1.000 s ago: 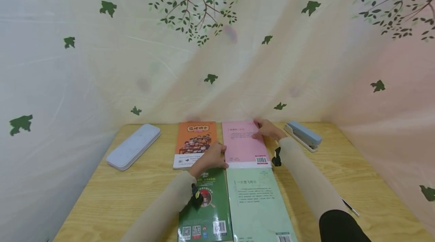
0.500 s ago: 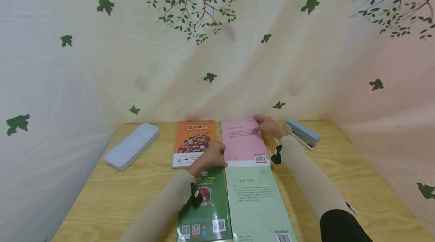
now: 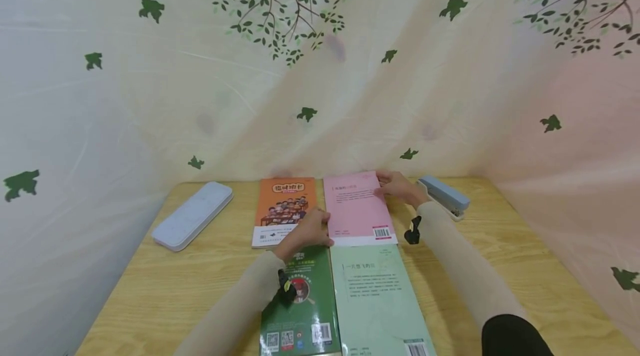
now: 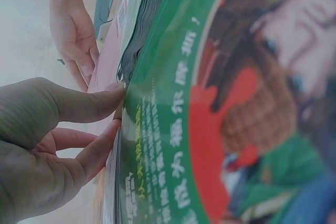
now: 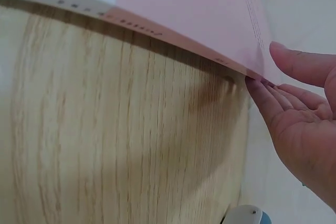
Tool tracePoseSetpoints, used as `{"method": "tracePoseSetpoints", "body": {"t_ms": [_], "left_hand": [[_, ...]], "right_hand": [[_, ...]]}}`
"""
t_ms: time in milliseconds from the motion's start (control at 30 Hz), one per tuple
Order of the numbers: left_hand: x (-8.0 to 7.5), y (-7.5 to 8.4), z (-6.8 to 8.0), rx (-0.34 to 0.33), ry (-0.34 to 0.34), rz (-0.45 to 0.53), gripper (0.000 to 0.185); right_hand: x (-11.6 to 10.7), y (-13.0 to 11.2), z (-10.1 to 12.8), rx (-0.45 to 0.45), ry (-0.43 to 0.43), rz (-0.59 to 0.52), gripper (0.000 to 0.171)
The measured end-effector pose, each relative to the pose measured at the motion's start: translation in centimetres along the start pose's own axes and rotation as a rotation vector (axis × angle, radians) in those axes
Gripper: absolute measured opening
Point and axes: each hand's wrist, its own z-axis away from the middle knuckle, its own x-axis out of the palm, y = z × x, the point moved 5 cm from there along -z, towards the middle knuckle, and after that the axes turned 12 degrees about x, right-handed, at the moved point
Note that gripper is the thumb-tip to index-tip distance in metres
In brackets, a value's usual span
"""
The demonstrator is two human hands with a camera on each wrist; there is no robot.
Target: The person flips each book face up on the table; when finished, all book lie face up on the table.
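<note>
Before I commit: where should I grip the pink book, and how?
Probably pinch the spine, thumb on top, coming from the right: that long edge of the pink book faces wooden table, while the light green book borders its near edge and the orange book sits close on its left.

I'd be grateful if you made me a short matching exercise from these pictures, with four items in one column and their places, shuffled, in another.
Column 1
1. Pink book
2. Stapler
3. Long pale case
4. Pale green book

Column 2
A. Left of the orange book
B. Beside the dark green book, on its right
C. Between the left hand and right hand
D. To the right of the right hand

Pairs: 1-C, 2-D, 3-A, 4-B
</note>
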Motion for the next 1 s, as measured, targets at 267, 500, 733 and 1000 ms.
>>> {"method": "tracePoseSetpoints", "body": {"t_ms": [267, 500, 733, 1000], "left_hand": [[-0.1, -0.2, 0.2, -0.006, 0.007, -0.01, 0.05], [-0.2, -0.1, 0.2, -0.008, 0.012, -0.011, 0.055], [-0.1, -0.2, 0.2, -0.006, 0.021, -0.022, 0.063], [0.0, -0.3, 0.1, -0.028, 0.015, -0.026, 0.073]], "right_hand": [[-0.4, 0.4, 0.6, -0.047, -0.03, 0.031, 0.067], [-0.7, 1.2, 0.5, -0.031, -0.043, 0.012, 0.065], [-0.9, 1.5, 1.0, -0.03, -0.051, -0.013, 0.064], [-1.3, 1.2, 1.7, -0.059, -0.035, -0.057, 0.064]]}}
